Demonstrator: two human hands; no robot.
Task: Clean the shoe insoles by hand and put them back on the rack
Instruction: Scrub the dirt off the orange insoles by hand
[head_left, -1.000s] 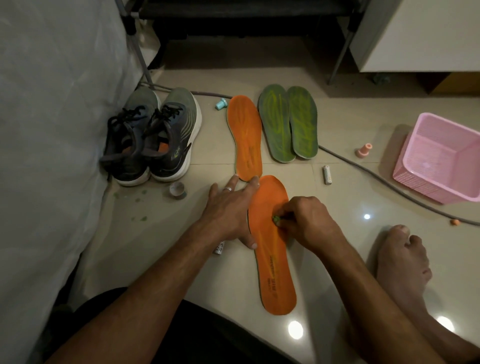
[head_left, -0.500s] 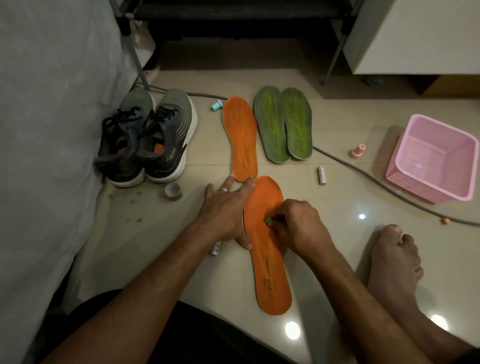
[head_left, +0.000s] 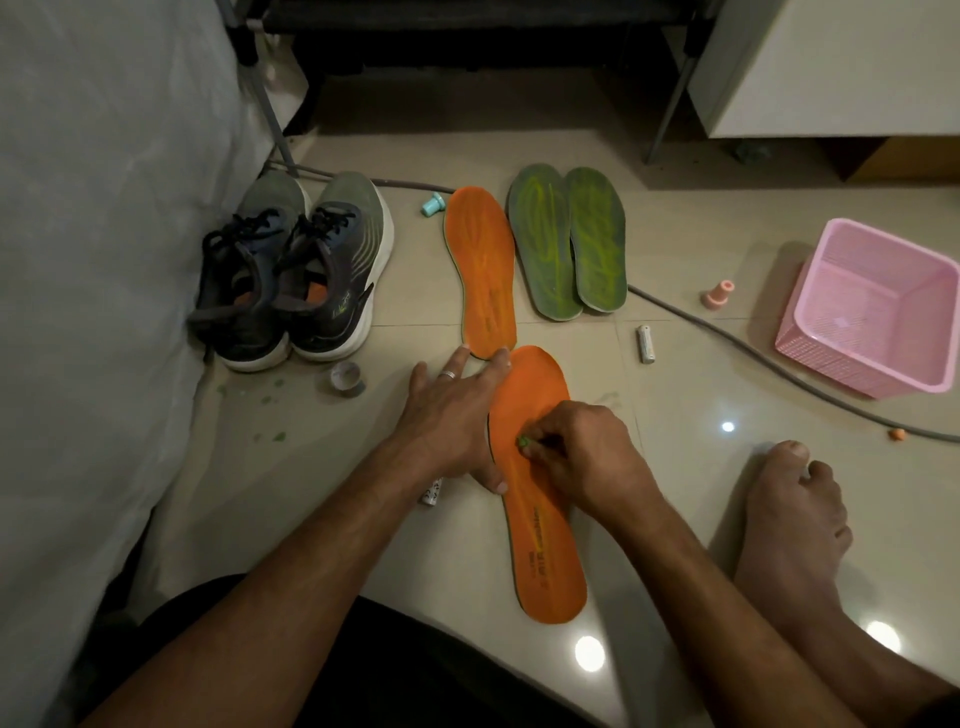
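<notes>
While flat, the orange insole (head_left: 540, 499) looks streaked.

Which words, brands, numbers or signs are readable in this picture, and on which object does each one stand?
No text can be read with certainty.
near orange insole: dark print runs along its heel half, too blurred to read.
right shoe of the pair: a light logo on its side, too small to read.
small white tube under the left hand's wrist: dark marks, unreadable.
far orange insole: faint print, unreadable.
</notes>
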